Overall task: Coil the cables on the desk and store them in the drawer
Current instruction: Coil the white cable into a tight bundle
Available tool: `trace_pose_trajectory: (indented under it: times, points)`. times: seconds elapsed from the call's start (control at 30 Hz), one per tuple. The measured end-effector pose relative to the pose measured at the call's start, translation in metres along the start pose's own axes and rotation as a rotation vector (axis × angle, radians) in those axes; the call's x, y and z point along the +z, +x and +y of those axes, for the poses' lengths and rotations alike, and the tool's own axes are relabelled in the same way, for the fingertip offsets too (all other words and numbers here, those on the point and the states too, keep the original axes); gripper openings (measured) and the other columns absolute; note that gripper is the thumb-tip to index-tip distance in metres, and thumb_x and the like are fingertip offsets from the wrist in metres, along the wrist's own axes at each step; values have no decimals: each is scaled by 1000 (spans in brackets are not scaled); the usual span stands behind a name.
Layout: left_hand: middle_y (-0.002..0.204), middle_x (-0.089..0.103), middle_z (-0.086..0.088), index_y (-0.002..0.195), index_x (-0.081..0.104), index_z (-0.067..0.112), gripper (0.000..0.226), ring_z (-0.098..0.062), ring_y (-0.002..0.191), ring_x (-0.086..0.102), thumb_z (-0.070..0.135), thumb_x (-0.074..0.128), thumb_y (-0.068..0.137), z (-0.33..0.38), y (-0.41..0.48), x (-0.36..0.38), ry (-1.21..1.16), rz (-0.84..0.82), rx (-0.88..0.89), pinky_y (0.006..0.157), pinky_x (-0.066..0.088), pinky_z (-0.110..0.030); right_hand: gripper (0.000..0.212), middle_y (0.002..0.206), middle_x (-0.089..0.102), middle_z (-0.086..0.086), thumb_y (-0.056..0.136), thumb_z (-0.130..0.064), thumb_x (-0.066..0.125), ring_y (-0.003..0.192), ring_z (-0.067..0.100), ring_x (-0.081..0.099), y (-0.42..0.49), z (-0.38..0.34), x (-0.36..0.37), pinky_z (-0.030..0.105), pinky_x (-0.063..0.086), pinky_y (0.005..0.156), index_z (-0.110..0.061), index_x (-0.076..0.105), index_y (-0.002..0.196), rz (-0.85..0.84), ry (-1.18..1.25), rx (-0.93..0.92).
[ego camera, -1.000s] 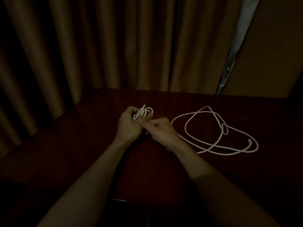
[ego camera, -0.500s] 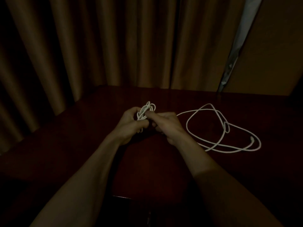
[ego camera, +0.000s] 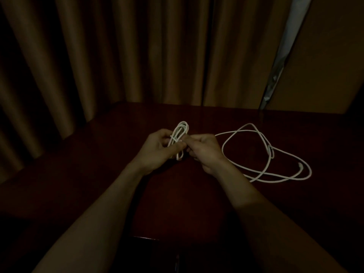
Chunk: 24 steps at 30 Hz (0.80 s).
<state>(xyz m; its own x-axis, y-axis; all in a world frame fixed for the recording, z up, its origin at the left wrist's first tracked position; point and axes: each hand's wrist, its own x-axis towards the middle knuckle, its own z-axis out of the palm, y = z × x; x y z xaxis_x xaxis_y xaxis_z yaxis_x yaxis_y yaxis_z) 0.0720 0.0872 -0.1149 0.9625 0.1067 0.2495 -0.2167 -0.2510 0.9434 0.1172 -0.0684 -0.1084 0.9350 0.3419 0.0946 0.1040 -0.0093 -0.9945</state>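
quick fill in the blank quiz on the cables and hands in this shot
1. The left hand and right hand both grip the bundled cable, whose colour is ____.
2. The loose cable lies on the desk, to the ____ of both hands.
3. In all, ____ cables are in view.

Missing words: white; right; two
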Motion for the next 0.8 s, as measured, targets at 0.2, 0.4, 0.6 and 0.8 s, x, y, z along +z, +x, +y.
trace_pose_trajectory:
  times: [0.2,0.4,0.6,0.8]
  points:
    - [88,75,-5,111,61,9,28,-14,71,73,27,75,96,-6,4,1,40,95,29,65,55,-27,26,72,53,3,103,-22,52,50,8,38,0,-6,-1,24,26,49,-6,66,88,-165,-3,72]
    - [105,74,4,124,69,17,24,-11,96,70,25,63,103,-9,3,-3,344,75,257,83,56,-33,40,62,43,1,102,-41,60,45,7,32,-3,-8,3,20,25,42,-7,61,82,-147,-93,16]
    - [110,65,8,133,63,17,31,-9,98,61,23,61,103,-7,0,2,548,106,364,82,48,-27,58,59,44,3,99,-43,64,40,5,32,-3,-5,6,19,25,39,15,69,95,-51,-100,24]
    - [100,65,4,112,53,16,17,-8,83,62,26,61,101,-3,0,4,474,102,220,66,43,-24,50,58,43,-6,96,-42,68,46,4,29,-4,-7,-2,19,20,43,6,73,111,-141,13,95]
